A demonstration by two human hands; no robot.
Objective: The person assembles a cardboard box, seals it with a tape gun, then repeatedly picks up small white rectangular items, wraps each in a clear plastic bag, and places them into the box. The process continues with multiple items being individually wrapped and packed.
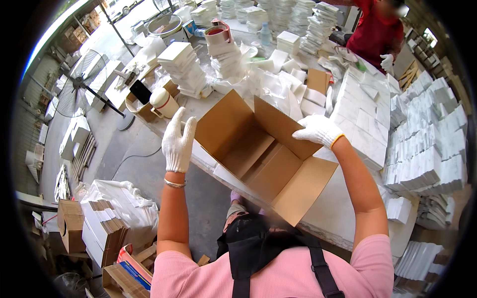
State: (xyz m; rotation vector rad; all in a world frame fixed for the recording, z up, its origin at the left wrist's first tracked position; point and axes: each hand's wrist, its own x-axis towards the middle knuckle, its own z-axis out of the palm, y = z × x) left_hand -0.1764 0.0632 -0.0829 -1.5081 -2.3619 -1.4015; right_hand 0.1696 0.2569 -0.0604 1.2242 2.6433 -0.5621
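An open brown cardboard box (278,169) sits tilted at the table's near edge, its flaps spread and its inside facing me. My right hand (318,131), in a white knitted glove, grips the upper right flap. Beside the left flap my left hand (179,141), gloved too, is raised with its fingers stretched and the thumb apart; nothing is in it. A cream mug-like cup (164,103) stands on the table just beyond that hand.
White tile stacks (183,67) and foam pieces crowd the table's far side. Marble slabs (360,116) lie at right, beside tall tile stacks (417,144). A co-worker in red (375,32) stands far right. A floor fan (79,82) and flattened cartons (105,231) are at left.
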